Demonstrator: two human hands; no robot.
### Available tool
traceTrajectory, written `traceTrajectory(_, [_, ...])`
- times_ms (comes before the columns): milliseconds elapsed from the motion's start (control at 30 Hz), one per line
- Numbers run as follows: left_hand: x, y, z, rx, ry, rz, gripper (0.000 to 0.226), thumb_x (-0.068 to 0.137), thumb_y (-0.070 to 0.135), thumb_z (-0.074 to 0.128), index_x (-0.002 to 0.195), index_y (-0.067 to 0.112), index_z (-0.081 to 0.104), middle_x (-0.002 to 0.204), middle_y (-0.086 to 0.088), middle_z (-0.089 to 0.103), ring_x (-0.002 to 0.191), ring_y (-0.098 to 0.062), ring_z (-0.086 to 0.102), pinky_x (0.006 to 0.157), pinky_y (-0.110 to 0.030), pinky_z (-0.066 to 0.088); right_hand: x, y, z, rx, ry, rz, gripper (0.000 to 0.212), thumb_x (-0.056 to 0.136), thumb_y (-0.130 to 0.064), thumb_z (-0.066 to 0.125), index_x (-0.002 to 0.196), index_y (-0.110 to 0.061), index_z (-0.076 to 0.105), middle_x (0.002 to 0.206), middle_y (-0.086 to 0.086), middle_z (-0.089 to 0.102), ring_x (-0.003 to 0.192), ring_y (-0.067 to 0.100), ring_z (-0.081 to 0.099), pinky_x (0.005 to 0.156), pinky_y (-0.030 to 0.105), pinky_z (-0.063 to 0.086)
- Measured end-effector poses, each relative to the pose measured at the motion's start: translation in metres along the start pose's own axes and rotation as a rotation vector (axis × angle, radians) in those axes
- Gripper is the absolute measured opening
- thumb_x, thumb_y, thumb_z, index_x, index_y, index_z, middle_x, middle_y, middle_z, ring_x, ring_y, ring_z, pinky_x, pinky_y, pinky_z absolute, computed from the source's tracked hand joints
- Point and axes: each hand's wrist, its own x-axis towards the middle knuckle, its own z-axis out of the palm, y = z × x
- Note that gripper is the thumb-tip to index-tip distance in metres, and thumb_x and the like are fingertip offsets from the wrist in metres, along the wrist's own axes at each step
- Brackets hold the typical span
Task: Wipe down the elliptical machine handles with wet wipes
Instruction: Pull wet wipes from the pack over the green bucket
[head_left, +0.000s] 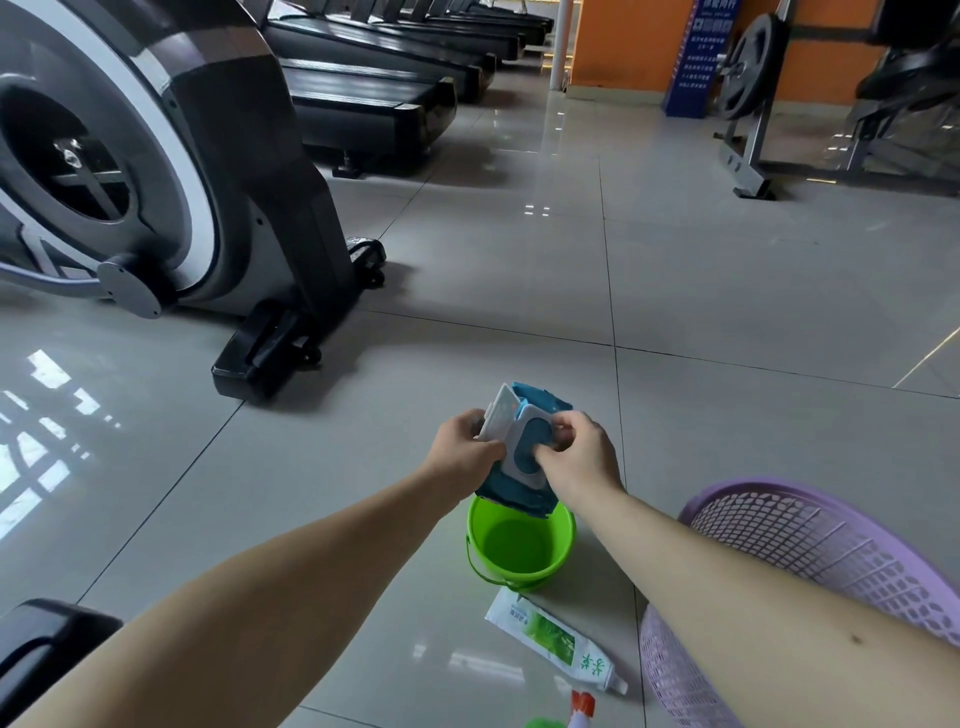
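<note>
Both hands, left hand (464, 444) and right hand (576, 451), grip the wipes pack (519, 452) at frame center, lid flipped open, above the green bucket (519, 545), bare tile floor (675, 291) beyond.

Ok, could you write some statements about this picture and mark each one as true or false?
1. Both the left hand and the right hand hold the wet wipes pack. True.
2. The pack's white lid is closed. False: it is flipped open.
3. The green bucket stands on the floor under the pack. True.
4. The purple basket is to the left of the bucket. False: it is to its right.
5. One hand wipes the elliptical machine. False: both hands are at the pack, apart from the machine.
</note>
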Motion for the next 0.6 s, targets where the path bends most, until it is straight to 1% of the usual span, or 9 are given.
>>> traceTrajectory(100, [0.001,-0.002,-0.001,0.005,0.006,-0.001,0.031,0.080,-0.003,0.060,0.108,0.010,0.067,0.087,-0.004,0.065,0.073,-0.016,0.060,0.052,-0.017,0.048,-0.001,0.003,0.000,-0.083,-0.002,-0.007,0.007,0.091,-0.020,0.075,0.089,-0.025,0.070,0.106,0.001,0.058,0.098,0.022,0.061,0.079,0.029,0.050])
traceTrajectory(200, [0.001,-0.002,0.000,0.009,0.060,-0.016,0.025,0.084,-0.002,0.058,0.105,0.009,0.064,0.084,-0.004,0.063,0.069,-0.016,0.058,0.047,-0.016,0.045,-0.006,0.006,0.001,-0.094,-0.002,-0.062,0.016,0.092,-0.021,0.075,0.078,-0.026,0.069,0.098,-0.003,0.057,0.093,0.019,0.060,0.076,0.028,0.048])
traceTrajectory(267, [0.003,-0.003,0.003,-0.004,0.129,-0.031,0.021,0.085,-0.001,0.057,0.103,0.009,0.063,0.085,-0.006,0.065,0.070,-0.018,0.059,0.050,-0.021,0.048,-0.009,0.004,0.004,-0.103,-0.021,-0.115,0.015,0.092,-0.020,0.075,0.078,-0.023,0.071,0.096,-0.004,0.059,0.091,0.017,0.060,0.071,0.024,0.045])
traceTrajectory(333, [0.005,-0.005,0.007,-0.055,0.185,-0.056,0.024,0.086,0.001,0.060,0.108,0.008,0.063,0.095,-0.011,0.069,0.080,-0.023,0.065,0.066,-0.033,0.060,-0.012,0.002,0.007,-0.104,-0.045,-0.158,0.010,0.092,-0.017,0.074,0.082,-0.020,0.073,0.096,-0.003,0.062,0.091,0.016,0.060,0.072,0.024,0.046])
traceTrajectory(367, [0.005,-0.006,0.008,-0.099,0.202,-0.069,0.025,0.087,0.003,0.064,0.111,0.009,0.063,0.097,-0.010,0.069,0.084,-0.024,0.067,0.075,-0.038,0.062,-0.013,0.001,0.009,-0.101,-0.045,-0.171,0.009,0.092,-0.017,0.074,0.084,-0.019,0.074,0.097,-0.003,0.062,0.091,0.016,0.061,0.073,0.025,0.048])
traceTrajectory(400, [0.006,-0.006,0.010,-0.154,0.213,-0.076,0.026,0.087,0.005,0.068,0.112,0.010,0.062,0.097,-0.008,0.069,0.085,-0.022,0.068,0.079,-0.040,0.062,-0.014,0.000,0.011,-0.094,-0.031,-0.176,0.008,0.093,-0.017,0.073,0.085,-0.020,0.074,0.096,-0.003,0.063,0.091,0.016,0.061,0.074,0.026,0.049])
traceTrajectory(467, [0.006,-0.007,0.014,-0.269,0.206,-0.080,0.033,0.086,0.009,0.077,0.114,0.012,0.059,0.098,-0.004,0.069,0.084,-0.020,0.070,0.078,-0.039,0.063,-0.014,-0.001,0.014,-0.069,0.008,-0.173,0.005,0.093,-0.017,0.074,0.088,-0.019,0.076,0.096,-0.003,0.065,0.090,0.018,0.062,0.074,0.026,0.049])
traceTrajectory(533, [0.007,-0.006,0.014,-0.350,0.185,-0.104,0.044,0.083,0.012,0.082,0.119,0.011,0.058,0.106,-0.008,0.071,0.089,-0.024,0.073,0.081,-0.044,0.063,-0.013,-0.003,0.015,-0.057,0.017,-0.170,0.005,0.092,-0.016,0.074,0.090,-0.018,0.077,0.095,-0.003,0.065,0.089,0.019,0.062,0.071,0.026,0.048])
traceTrajectory(600, [0.007,-0.005,0.012,-0.390,0.151,-0.131,0.054,0.077,0.007,0.086,0.122,0.010,0.057,0.112,-0.011,0.071,0.094,-0.030,0.074,0.080,-0.049,0.063,-0.011,-0.003,0.014,-0.076,-0.010,-0.178,0.004,0.092,-0.016,0.074,0.091,-0.017,0.078,0.093,-0.004,0.064,0.088,0.020,0.062,0.068,0.023,0.045])
